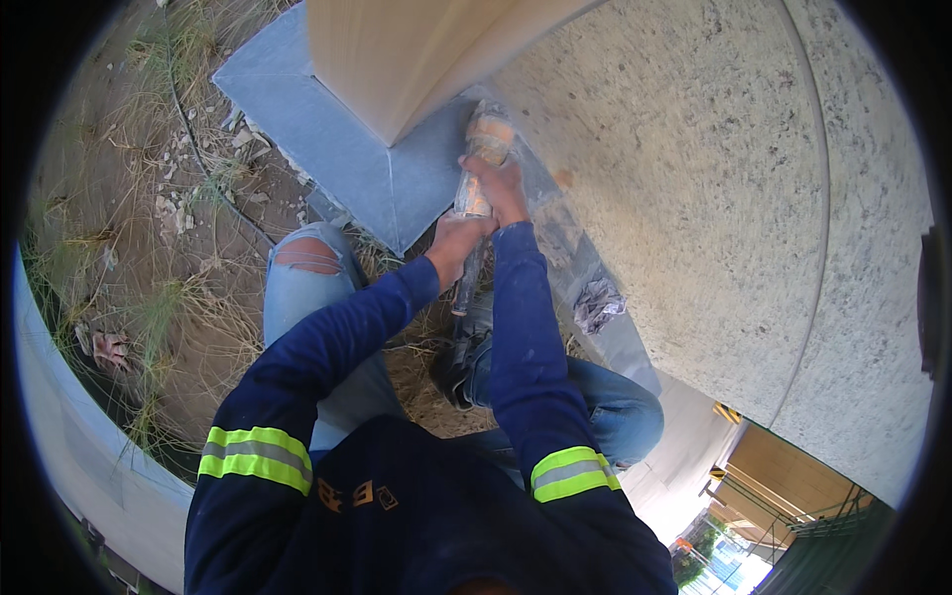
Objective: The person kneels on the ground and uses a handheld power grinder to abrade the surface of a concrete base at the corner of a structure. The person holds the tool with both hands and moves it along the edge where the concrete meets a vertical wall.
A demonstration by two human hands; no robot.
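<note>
Both my hands grip a dust-coated orange angle grinder (pixel 490 134). My right hand (pixel 502 188) is closed round the middle of its body. Lower down, my left hand (pixel 459 242) wraps the rear end, where a dark cord or sleeve trails toward my shoe. The grinder's head lies against the grey base slab (pixel 297 94), in the corner beside the speckled wall (pixel 694 169). Its disc is not visible from here. Just left of the head, a beige column (pixel 387 59) rises from the slab.
A black cable (pixel 203 164) runs over dirt, dry grass and broken chips at left. Crumpled grey paper or plastic (pixel 599 304) lies on the ledge by the wall. My bent knees flank the work spot. A curved pale edge (pixel 94 436) borders the dirt at lower left.
</note>
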